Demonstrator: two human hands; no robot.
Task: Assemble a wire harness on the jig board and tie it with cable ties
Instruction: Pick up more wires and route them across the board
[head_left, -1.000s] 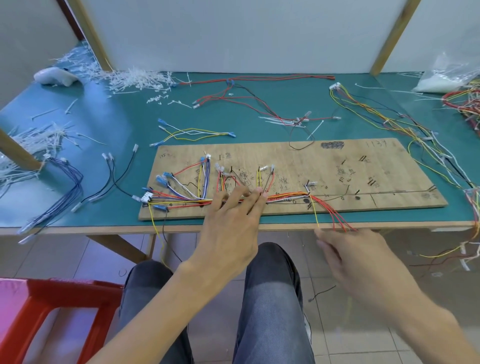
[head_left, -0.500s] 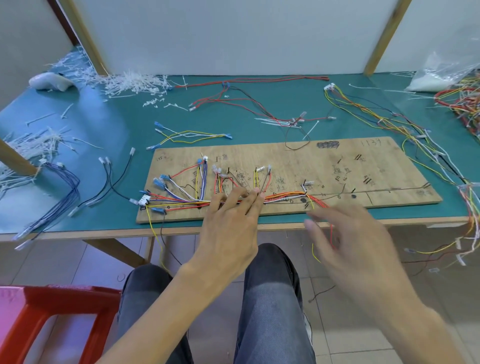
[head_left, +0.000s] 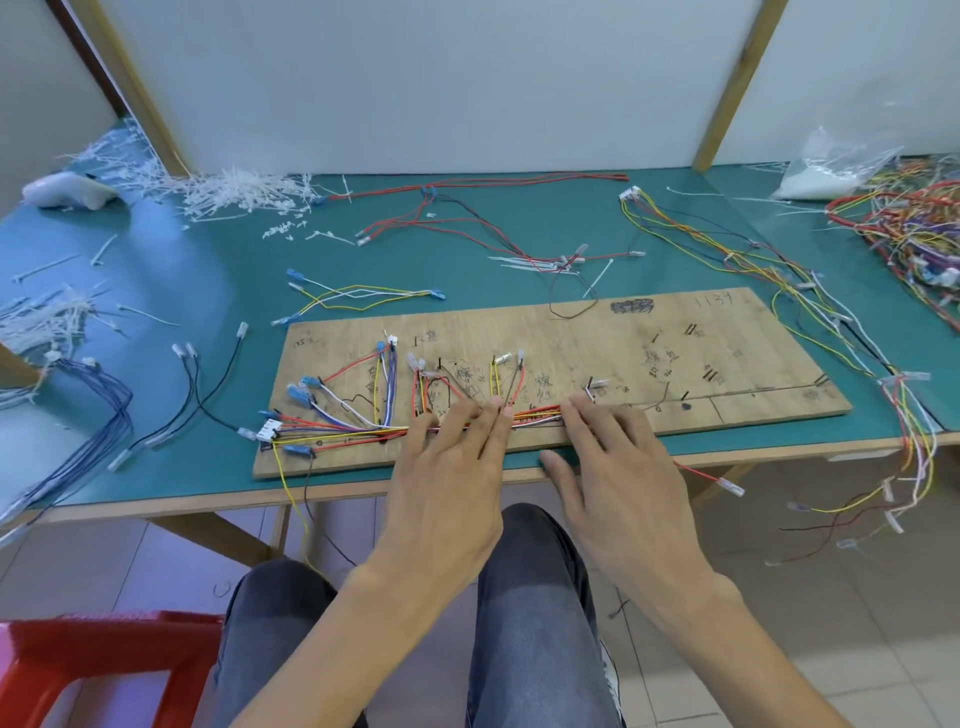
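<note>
Teal matting covers the table (head_left: 208, 291), which spans the whole width of the view. On its near half lies the wooden jig board (head_left: 769, 353), long side along the table's near edge, with pen marks and short pegs across its face. The wire harness (head_left: 353, 430) occupies the board's left half: a trunk of red, yellow, orange and white wires runs left to right close to the near edge, and branches fan away from it towards the far side and the left. A tangled heap of wires (head_left: 914, 228) sits at the far right of the table.

Both hands are spread flat and grasp nothing. The left hand (head_left: 447, 483) reaches over the near edge, and its straight fingertips (head_left: 496, 402) press down on the trunk. The right hand (head_left: 623, 483) lies just beside it to the right, fingertips (head_left: 574, 402) also on the trunk, its thumb (head_left: 553, 462) resting off the board over the matting.

White cable ties (head_left: 234, 189) are piled at the far left of the table. A white connector (head_left: 267, 430) ends the trunk at the board's left edge.
</note>
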